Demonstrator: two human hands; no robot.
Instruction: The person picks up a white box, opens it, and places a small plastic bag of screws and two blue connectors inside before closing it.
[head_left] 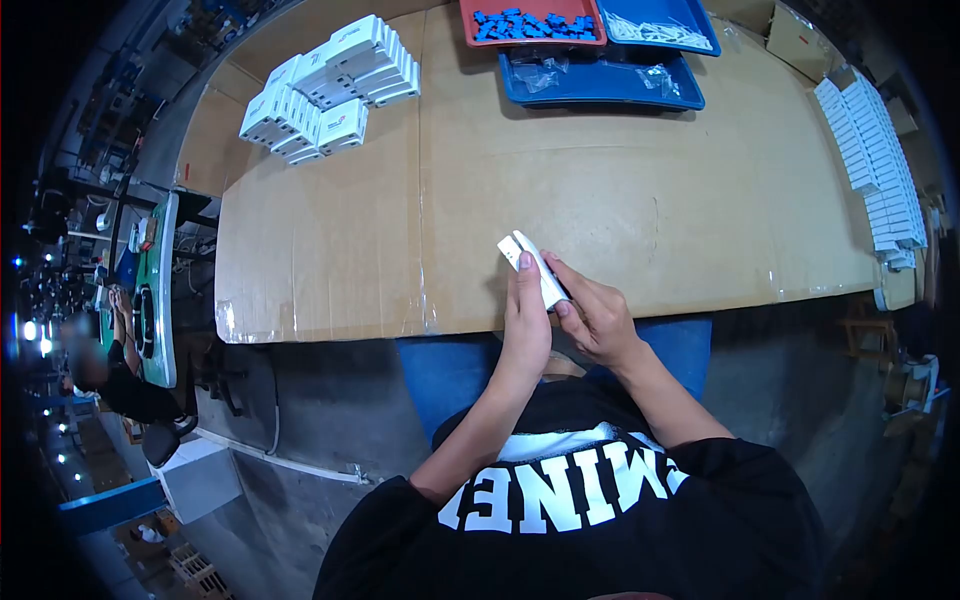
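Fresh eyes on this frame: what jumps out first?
Probably the small white item held between the left hand and right hand, over the cardboard-covered table's near edge. Next, the bright blue pieces in the red tray at the far side. Then the stacked white boxes at far left and the big white lettering across the wearer's black shirt.

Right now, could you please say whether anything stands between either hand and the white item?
Nothing visible does: the left hand and right hand both hold the white item directly, at the near edge of the cardboard tabletop. The stacked white boxes at left and nearer blue tray sit farther off.
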